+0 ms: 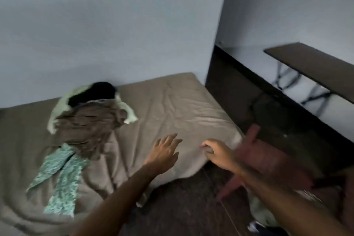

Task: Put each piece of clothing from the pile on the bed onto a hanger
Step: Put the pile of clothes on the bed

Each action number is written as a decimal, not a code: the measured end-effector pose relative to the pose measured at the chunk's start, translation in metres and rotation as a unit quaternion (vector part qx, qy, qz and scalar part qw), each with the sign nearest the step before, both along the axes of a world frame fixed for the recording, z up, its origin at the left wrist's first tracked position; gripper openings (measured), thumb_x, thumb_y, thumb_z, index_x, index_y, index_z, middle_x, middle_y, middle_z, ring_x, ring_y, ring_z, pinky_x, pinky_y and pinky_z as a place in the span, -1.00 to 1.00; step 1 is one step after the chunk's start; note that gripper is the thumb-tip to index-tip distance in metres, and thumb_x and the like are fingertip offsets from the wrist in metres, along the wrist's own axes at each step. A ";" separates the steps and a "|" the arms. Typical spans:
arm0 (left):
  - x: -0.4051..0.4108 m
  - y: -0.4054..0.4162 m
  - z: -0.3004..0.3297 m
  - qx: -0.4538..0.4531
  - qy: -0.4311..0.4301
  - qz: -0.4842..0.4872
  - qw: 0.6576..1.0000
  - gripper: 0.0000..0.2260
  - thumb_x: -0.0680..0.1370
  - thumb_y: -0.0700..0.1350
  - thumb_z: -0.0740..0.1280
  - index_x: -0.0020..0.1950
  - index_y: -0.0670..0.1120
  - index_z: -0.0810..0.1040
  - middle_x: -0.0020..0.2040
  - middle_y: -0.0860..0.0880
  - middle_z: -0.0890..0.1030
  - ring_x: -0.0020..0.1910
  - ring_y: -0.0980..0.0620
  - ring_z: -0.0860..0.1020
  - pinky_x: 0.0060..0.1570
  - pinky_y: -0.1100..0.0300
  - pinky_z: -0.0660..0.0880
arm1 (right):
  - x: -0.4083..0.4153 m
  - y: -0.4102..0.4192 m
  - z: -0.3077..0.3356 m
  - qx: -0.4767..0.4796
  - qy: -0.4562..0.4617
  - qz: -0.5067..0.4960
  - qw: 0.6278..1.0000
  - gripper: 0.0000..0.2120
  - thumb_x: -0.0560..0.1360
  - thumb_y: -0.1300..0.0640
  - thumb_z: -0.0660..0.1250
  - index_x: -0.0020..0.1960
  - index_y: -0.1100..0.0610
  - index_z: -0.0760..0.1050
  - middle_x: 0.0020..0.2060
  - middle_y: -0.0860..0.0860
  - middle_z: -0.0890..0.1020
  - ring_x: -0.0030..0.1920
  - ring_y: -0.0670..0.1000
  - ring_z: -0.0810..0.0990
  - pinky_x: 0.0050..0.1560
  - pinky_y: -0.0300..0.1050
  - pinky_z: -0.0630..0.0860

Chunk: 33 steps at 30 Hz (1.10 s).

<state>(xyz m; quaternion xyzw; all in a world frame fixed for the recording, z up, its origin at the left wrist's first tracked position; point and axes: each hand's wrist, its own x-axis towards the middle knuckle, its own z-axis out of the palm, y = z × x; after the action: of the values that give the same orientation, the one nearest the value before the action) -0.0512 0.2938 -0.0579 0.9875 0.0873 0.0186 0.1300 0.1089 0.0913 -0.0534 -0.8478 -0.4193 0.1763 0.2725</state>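
Your left hand (165, 150) and right hand (216, 152) reach empty, fingers loosely spread, over the bed (172, 105); the clothing pile (86, 119) lies apart.

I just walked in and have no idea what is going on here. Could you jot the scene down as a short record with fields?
Place: bed with a brown cover, against a pale wall
Clothes pile: brown, pale green, black and teal patterned pieces, on the bed's left part
Left hand: open, fingers spread over the bed, holding nothing
Right hand: fingers loosely curled, empty, near the bed's corner
Beside the bed: reddish chair, blurred
Hangers: none visible
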 end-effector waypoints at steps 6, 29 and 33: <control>0.087 -0.170 -0.029 -0.061 0.055 -0.168 0.982 -0.40 0.54 0.22 0.01 0.56 0.08 0.26 0.56 0.01 0.27 0.52 -0.06 0.28 0.43 0.02 0.22 | 0.019 -0.229 -0.027 -0.007 0.049 -0.220 0.974 -0.79 0.47 0.17 0.33 0.07 0.03 0.64 -0.01 -0.12 0.69 0.02 -0.14 0.65 0.17 -0.06 0.56; 0.161 -0.339 -0.063 -0.028 0.173 -0.385 0.906 -0.51 0.59 -0.04 0.29 0.51 -0.12 0.38 0.45 -0.06 0.47 0.45 -0.02 0.39 0.42 0.09 0.18 | 0.026 -0.432 -0.045 0.020 0.342 -0.152 0.927 -0.02 0.34 0.17 0.64 0.53 -0.04 0.08 0.34 -0.40 0.28 0.26 -0.58 0.29 0.25 -0.55 0.28; 0.153 -0.357 -0.060 -0.078 0.162 -0.378 0.908 -0.57 0.54 -0.01 0.24 0.38 -0.12 0.49 0.31 -0.06 0.57 0.33 -0.02 0.47 0.40 0.05 0.25 | 0.023 -0.424 -0.045 0.049 0.316 -0.178 0.930 -0.04 0.34 0.20 0.63 0.45 -0.13 0.05 0.27 -0.42 0.23 0.14 -0.69 0.23 0.14 -0.64 0.25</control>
<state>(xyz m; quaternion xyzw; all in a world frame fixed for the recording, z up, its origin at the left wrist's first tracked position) 0.1015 -0.0630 -0.1175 0.9226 -0.2717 -0.1991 0.1883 0.1320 -0.3329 -0.0987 -0.7945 -0.1613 0.3631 0.4592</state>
